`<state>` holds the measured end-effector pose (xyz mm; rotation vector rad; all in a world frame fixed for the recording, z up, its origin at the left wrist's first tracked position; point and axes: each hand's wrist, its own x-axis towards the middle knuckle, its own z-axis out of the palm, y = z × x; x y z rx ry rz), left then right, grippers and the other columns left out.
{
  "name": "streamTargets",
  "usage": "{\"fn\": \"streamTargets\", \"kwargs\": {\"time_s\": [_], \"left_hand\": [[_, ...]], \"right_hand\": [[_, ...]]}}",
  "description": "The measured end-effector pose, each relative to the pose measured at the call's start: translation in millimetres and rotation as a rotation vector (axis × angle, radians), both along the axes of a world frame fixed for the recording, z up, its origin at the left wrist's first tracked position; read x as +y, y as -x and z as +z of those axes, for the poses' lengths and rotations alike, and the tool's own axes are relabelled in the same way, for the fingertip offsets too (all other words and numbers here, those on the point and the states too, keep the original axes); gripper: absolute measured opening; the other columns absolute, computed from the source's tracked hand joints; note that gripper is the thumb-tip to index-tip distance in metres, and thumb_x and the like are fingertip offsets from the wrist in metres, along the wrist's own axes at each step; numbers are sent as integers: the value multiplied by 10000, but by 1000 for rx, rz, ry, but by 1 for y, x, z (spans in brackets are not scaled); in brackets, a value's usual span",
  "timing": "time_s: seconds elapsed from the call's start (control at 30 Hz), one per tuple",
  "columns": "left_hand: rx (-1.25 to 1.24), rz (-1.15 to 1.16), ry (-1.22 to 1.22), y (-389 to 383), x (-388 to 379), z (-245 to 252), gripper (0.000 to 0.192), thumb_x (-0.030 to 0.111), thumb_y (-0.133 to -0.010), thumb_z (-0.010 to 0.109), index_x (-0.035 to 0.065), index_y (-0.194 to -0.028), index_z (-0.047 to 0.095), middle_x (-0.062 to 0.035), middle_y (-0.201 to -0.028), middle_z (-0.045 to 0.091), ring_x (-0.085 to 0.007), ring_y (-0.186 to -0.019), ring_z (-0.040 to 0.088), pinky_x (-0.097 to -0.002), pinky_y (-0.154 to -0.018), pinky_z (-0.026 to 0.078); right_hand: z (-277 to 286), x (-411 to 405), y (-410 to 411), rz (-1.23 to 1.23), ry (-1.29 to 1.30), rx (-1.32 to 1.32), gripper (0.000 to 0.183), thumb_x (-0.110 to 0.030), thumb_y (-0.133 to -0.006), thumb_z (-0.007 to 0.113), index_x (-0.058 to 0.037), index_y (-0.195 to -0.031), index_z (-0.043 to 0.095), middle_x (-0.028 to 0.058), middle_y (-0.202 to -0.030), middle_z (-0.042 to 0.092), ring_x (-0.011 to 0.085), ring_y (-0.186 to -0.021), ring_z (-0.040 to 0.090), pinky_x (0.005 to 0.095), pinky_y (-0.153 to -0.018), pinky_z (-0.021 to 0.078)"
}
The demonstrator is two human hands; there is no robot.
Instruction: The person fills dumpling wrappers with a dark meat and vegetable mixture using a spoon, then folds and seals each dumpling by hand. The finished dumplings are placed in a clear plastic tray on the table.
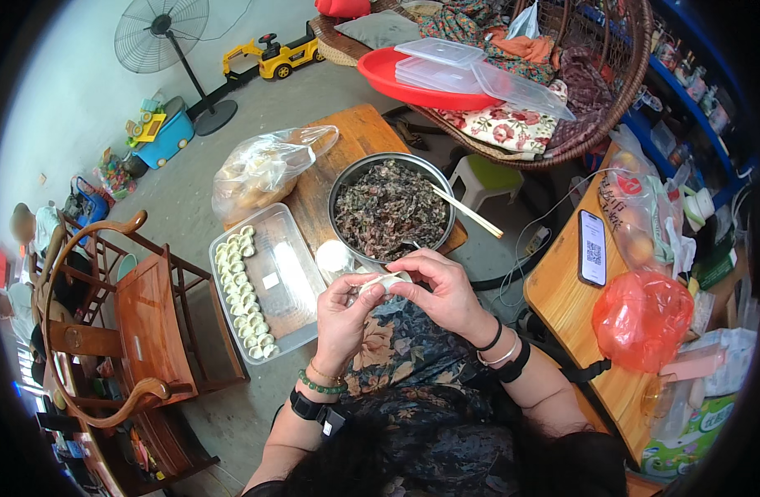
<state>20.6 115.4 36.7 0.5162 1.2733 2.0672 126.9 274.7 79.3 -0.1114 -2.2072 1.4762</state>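
Between my two hands is a pale dumpling [385,281], its wrapper pinched by the fingers of both. My left hand [349,307] grips its left end, and my right hand [445,295] presses its upper and right edge. Just beyond them stands a round metal bowl [332,217] heaped with dark chopped filling [389,208]. A pair of chopsticks [470,212] leans over its right rim. A stack of round white wrappers [338,256] lies left of the bowl, partly behind my fingers. To the left, a clear plastic tray [299,310] holds rows of folded dumplings [243,292] along one side.
A knotted clear bag [256,171] sits on the wooden table [361,127]. On the right, another wooden table [560,295] bears a phone [592,248] and a red plastic bag [642,320]. A wooden armchair [150,323] stands left. Lids lie in a red basin [380,77] ahead.
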Motion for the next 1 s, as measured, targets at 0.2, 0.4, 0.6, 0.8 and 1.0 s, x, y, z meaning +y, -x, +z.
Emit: {"fn": "streamTargets", "kwargs": {"time_s": [0.2,0.4,0.6,0.8,1.0], "left_hand": [[35,-5,-42,-4,-1,4,203,25,-945,694,-39,-1132,651,-105,-1038,716,-146,-926,697,-263,-827,573],[134,-55,18,-7,-6,14,236,-2,-932,700,-46,-1157,644,-110,-1047,716,-147,-931,700,-245,-826,560],[107,-45,132,-5,-10,18,286,4,-926,706,-69,-1199,663,-122,-1016,736,-135,-875,709,-239,-780,579],[184,9,210,-5,-12,21,239,3,-922,708,-68,-1150,702,-111,-943,748,-123,-843,709,-237,-758,587],[142,-55,62,-10,-5,36,321,0,-901,730,-63,-1211,670,-121,-1068,729,-130,-916,701,-242,-808,578]], "right_hand": [[-8,-3,2,-46,-1,110,161,-55,-885,756,-12,-1040,741,80,-974,683,131,-819,651,249,-707,522],[2,-5,-2,-86,-53,72,123,-29,-842,772,-2,-959,746,85,-878,687,165,-787,661,275,-702,525],[-7,-5,-3,-104,130,90,124,-46,-853,775,5,-960,738,82,-881,682,147,-794,656,269,-700,523],[-15,-5,-8,-50,128,70,131,1,-894,731,9,-1024,718,59,-971,660,113,-869,635,239,-750,521],[-5,-3,-12,-17,82,41,116,-38,-872,758,-2,-979,733,65,-917,674,136,-803,648,264,-712,524]]}}
